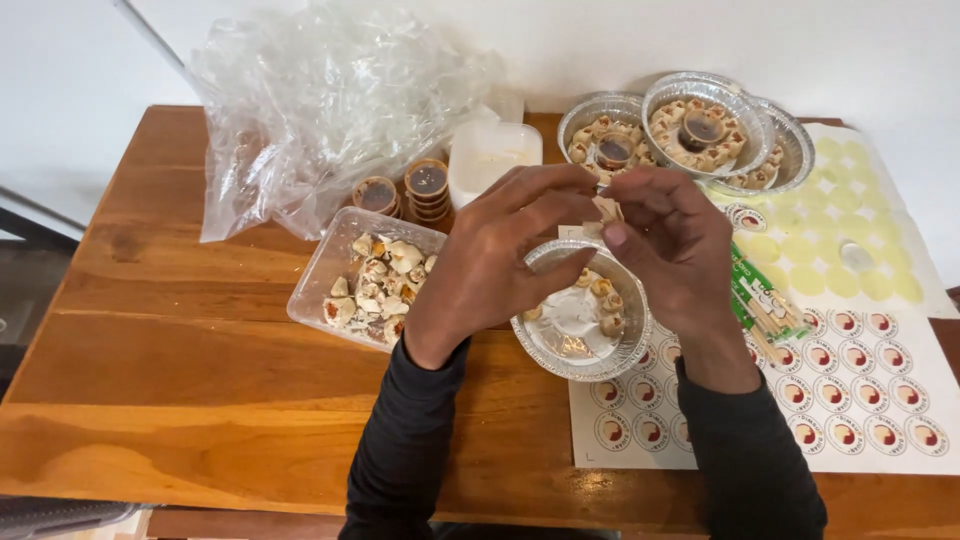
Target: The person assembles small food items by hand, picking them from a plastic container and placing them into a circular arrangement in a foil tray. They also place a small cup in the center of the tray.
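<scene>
My left hand (495,255) and my right hand (672,240) meet above a round foil tray (560,355) on the wooden table, fingertips pinched together over its far rim. What they pinch is too small to tell. The tray holds a few small dumplings (605,300) along its right side. Left of it a clear plastic box (318,280) holds several more dumplings; my left hand's wrist lies next to it.
Filled foil trays (745,110) with sauce cups stand at the back right. Stacked sauce cups (428,185), a white lidded tub (490,150) and a crumpled plastic bag (320,100) are behind. Sticker sheets (860,390) and a green pack of picks (765,300) lie at right.
</scene>
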